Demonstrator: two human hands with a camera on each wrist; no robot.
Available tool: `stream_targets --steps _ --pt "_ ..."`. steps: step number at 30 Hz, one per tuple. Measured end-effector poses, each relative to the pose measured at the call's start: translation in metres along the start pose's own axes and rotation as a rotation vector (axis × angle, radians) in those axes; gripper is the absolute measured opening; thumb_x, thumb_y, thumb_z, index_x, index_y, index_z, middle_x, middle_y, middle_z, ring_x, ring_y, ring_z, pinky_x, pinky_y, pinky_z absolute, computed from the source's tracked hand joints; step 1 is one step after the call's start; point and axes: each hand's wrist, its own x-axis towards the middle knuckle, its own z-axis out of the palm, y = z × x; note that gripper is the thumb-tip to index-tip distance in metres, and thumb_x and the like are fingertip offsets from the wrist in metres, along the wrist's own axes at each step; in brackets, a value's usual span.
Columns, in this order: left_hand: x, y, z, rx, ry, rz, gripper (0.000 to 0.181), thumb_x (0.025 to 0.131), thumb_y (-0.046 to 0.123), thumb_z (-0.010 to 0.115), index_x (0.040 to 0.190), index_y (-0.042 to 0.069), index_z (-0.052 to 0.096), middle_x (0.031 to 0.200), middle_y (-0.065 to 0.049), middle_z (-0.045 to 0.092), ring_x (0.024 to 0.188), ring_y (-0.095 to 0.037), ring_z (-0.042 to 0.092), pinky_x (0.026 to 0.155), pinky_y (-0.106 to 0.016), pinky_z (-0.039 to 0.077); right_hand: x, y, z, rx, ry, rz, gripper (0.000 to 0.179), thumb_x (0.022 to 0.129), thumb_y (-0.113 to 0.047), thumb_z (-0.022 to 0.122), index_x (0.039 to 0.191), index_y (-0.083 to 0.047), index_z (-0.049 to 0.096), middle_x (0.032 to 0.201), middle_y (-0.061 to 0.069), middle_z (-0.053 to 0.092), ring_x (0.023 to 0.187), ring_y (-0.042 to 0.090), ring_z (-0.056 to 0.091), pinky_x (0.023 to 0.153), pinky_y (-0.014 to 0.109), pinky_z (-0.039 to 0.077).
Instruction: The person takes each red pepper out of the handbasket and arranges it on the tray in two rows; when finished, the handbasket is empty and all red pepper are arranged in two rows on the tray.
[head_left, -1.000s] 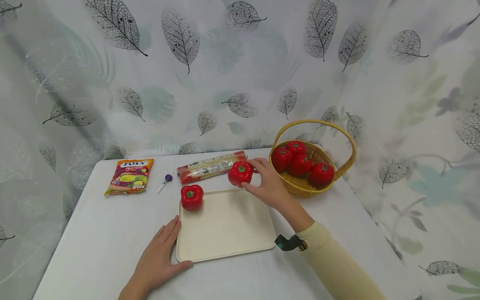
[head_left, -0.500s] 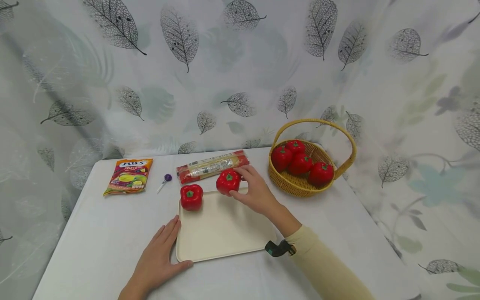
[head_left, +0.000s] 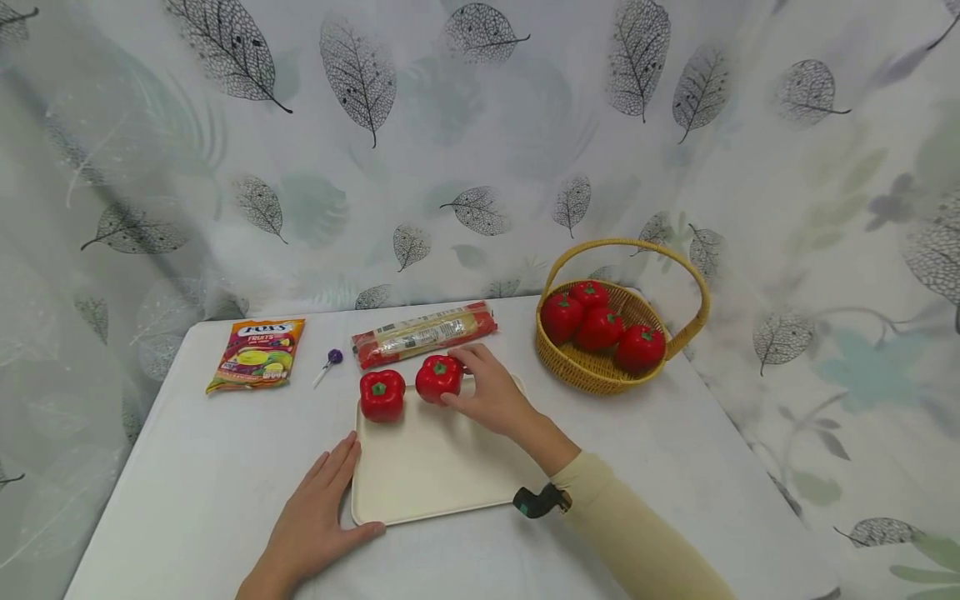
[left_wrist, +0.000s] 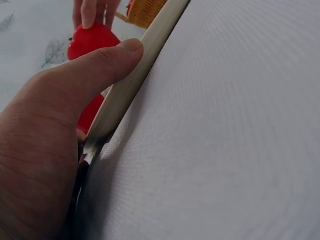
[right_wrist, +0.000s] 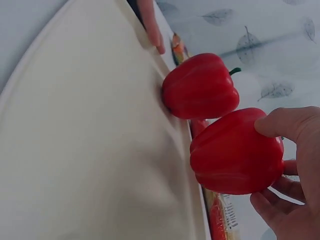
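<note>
My right hand [head_left: 493,395] grips a red bell pepper [head_left: 438,379] by its side, thumb in front and fingers behind, over the back of a cream tray [head_left: 442,467]. In the right wrist view the held bell pepper [right_wrist: 235,152] is close beside a second bell pepper [right_wrist: 200,87]. That second bell pepper [head_left: 382,397] sits upright in the tray's back left corner. My left hand [head_left: 315,512] rests at the tray's front left corner, fingers straight along the left side. Its thumb [left_wrist: 107,65] lies against the tray's front rim [left_wrist: 135,80].
A yellow wicker basket [head_left: 592,379] with several red tomatoes [head_left: 598,328] stands at the back right. Behind the tray lies a long red-and-clear packet [head_left: 423,333]. Further left are a purple lollipop [head_left: 333,357] and a candy bag [head_left: 258,354]. A leaf-patterned curtain [head_left: 450,125] hangs behind the table.
My right hand has carried the bell pepper leftward and slightly toward me, from near the basket to just right of the other bell pepper. The left hand has stayed in place.
</note>
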Motion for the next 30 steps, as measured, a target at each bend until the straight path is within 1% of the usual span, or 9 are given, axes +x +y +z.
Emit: stream_targets --steps 5,13,20,27,30 --pt "0.0 0.0 -0.001 -0.006 0.001 0.0 0.129 0.079 0.091 0.068 0.171 0.008 0.033 0.178 -0.007 0.029 0.16 -0.028 0.031 0.128 -0.058 0.03 -0.001 0.003 0.006 0.0 -0.013 0.01 0.068 0.091 -0.025 0.09 0.15 -0.008 0.06 0.146 0.008 0.057 0.128 0.025 0.062 0.099 0.04 0.062" --pt "0.001 0.0 -0.001 -0.009 -0.001 -0.003 0.129 0.079 0.091 0.068 0.171 0.009 0.032 0.178 -0.006 0.028 0.161 -0.028 0.03 0.128 -0.058 0.029 -0.002 0.006 0.009 -0.012 -0.027 0.022 0.071 0.091 -0.026 0.09 0.152 -0.007 0.058 0.148 0.009 0.056 0.13 0.025 0.062 0.1 0.039 0.061" --pt "0.0 -0.001 -0.001 -0.009 0.009 0.003 0.128 0.078 0.089 0.071 0.171 0.008 0.034 0.177 -0.007 0.03 0.16 -0.027 0.032 0.128 -0.055 0.031 -0.004 0.011 0.01 -0.018 -0.024 -0.025 0.071 0.093 -0.024 0.088 0.153 -0.004 0.057 0.148 0.01 0.056 0.126 0.025 0.063 0.103 0.038 0.06" --pt "0.0 -0.001 -0.001 -0.007 0.011 0.005 0.129 0.078 0.089 0.07 0.17 0.007 0.034 0.177 -0.007 0.03 0.16 -0.027 0.032 0.128 -0.055 0.03 -0.007 0.012 0.011 -0.031 -0.035 -0.005 0.076 0.093 -0.025 0.088 0.158 -0.009 0.053 0.151 0.008 0.054 0.129 0.023 0.06 0.103 0.037 0.059" --pt "0.0 -0.001 -0.001 -0.009 0.009 0.003 0.129 0.078 0.09 0.07 0.171 0.007 0.033 0.177 -0.007 0.029 0.16 -0.027 0.031 0.129 -0.054 0.029 -0.007 0.013 0.011 -0.03 -0.041 -0.006 0.078 0.093 -0.025 0.088 0.16 -0.01 0.05 0.153 0.008 0.053 0.13 0.025 0.061 0.103 0.037 0.059"
